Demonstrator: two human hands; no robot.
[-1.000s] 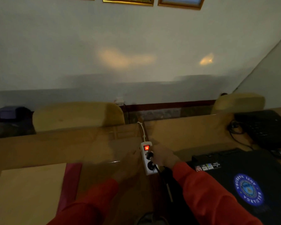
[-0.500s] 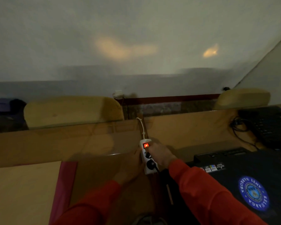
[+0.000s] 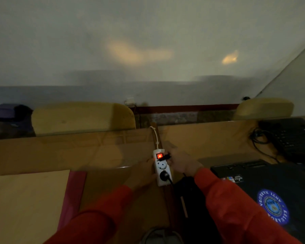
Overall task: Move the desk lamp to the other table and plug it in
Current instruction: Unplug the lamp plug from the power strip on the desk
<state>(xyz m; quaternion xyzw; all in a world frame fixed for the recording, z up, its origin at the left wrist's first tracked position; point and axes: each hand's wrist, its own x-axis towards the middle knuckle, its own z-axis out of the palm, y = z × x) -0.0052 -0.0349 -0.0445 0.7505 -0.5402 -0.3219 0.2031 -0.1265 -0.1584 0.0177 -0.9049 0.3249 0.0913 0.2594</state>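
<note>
Now my right hand (image 3: 180, 164) pinches the black plug (image 3: 166, 156) just beside the strip's (image 3: 161, 169) lit switch (image 3: 159, 156), my left hand (image 3: 144, 170) steadying it, grip unclear. The lamp isn't visible. The dim light risks missing the empty socket (image 3: 161, 165).

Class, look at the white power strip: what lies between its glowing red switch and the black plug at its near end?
In the head view, one empty socket lies between red switch and black plug.

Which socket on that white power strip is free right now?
The middle one, just below the glowing red switch on the power strip. The socket nearest the person has a black plug in it.
</note>
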